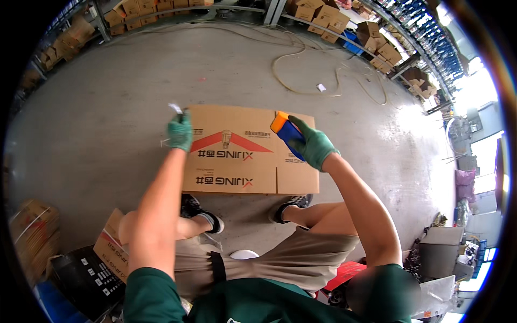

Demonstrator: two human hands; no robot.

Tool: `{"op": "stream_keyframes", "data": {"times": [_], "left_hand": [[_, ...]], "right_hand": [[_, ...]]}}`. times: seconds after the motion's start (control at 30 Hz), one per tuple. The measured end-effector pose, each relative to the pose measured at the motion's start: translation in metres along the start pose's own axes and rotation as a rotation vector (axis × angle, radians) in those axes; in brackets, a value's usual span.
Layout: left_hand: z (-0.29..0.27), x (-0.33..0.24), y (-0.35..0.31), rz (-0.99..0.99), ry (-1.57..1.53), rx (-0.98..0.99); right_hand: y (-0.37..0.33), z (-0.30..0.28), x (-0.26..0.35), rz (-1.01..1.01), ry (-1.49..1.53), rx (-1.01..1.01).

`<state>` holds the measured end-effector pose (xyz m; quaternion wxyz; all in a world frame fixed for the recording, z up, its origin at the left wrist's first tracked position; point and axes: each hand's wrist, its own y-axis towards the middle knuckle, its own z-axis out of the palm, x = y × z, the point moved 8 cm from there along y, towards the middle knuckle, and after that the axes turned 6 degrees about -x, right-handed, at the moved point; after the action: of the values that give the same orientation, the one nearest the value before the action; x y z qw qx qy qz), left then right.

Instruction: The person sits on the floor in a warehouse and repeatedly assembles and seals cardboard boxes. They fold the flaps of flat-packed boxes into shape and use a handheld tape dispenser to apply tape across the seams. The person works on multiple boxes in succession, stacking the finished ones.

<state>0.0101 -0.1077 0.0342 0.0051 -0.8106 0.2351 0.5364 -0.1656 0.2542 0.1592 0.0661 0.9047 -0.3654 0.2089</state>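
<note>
A flat-looking brown cardboard carton [231,171] with red and black print lies in front of my feet. At its left edge my left hand [180,133], in a green glove, is closed, and a small whitish piece [175,108] sticks up above it. What the fingers grip is mostly hidden. A thin pale strip shows beside that glove. Over the carton's right part, my right hand [316,144], also gloved in green, is wrapped round a blue block-shaped object with an orange end [289,135]. Its exact kind I cannot make out.
A pale hose [275,67] curls over the grey floor ahead. Metal racks with small cartons [326,15] run along the far side. Folded cardboard [36,234] and a black box [86,277] stand at my left. Something red [344,274] is by my right side.
</note>
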Motion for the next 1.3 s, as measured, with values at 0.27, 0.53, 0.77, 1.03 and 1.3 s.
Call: {"op": "stream_keyframes", "data": {"times": [0.27, 0.53, 0.77, 1.03, 1.3], "left_hand": [[-0.167, 0.061, 0.041, 0.025, 1.059, -0.066], [-0.003, 0.043, -0.053, -0.328, 0.400, 0.811], [-0.017, 0.033, -0.059, -0.478, 0.174, 0.585], [-0.019, 0.065, -0.036, -0.179, 0.390, 0.405], [-0.022, 0.060, -0.021, -0.174, 0.338, 0.353]], "right_hand": [[-0.031, 0.079, -0.041, -0.135, -0.215, -0.130], [-0.042, 0.093, -0.038, -0.138, -0.270, -0.158], [-0.042, 0.101, -0.042, -0.149, -0.314, -0.216], [-0.040, 0.099, -0.030, -0.171, -0.280, -0.164], [-0.039, 0.102, -0.031, -0.171, -0.286, -0.157]]}}
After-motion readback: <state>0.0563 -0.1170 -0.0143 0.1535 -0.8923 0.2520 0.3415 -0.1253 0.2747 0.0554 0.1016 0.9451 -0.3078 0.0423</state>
